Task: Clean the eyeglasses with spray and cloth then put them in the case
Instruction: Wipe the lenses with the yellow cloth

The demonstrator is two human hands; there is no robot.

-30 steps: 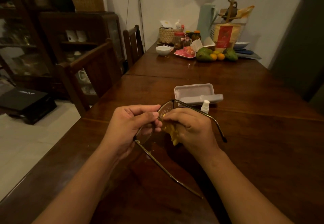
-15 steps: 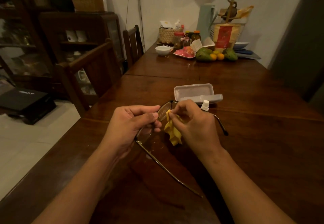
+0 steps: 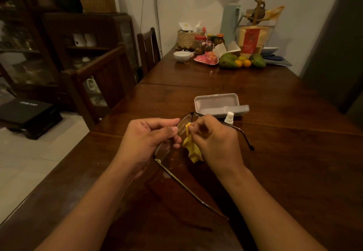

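Note:
Dark-framed eyeglasses (image 3: 181, 126) with their arms unfolded are held above the wooden table (image 3: 275, 172). My left hand (image 3: 146, 142) pinches the frame near its middle. My right hand (image 3: 215, 142) pinches a crumpled yellow cloth (image 3: 191, 146) against the far lens, and the cloth's tail hangs down. Just beyond my hands lies the open grey glasses case (image 3: 217, 103). A small white spray bottle (image 3: 229, 117) stands in front of the case, partly hidden by my right hand.
The table's far end carries a white bowl (image 3: 182, 56), jars, a wicker basket (image 3: 187, 38), a pink plate, green and orange fruit (image 3: 240, 62) and a jug. Two wooden chairs (image 3: 102, 78) stand along the left side, with a dark cabinet behind them.
My right hand has shifted up along the far lens with the cloth, so more of the cloth now hangs free below it. My left hand has kept its hold.

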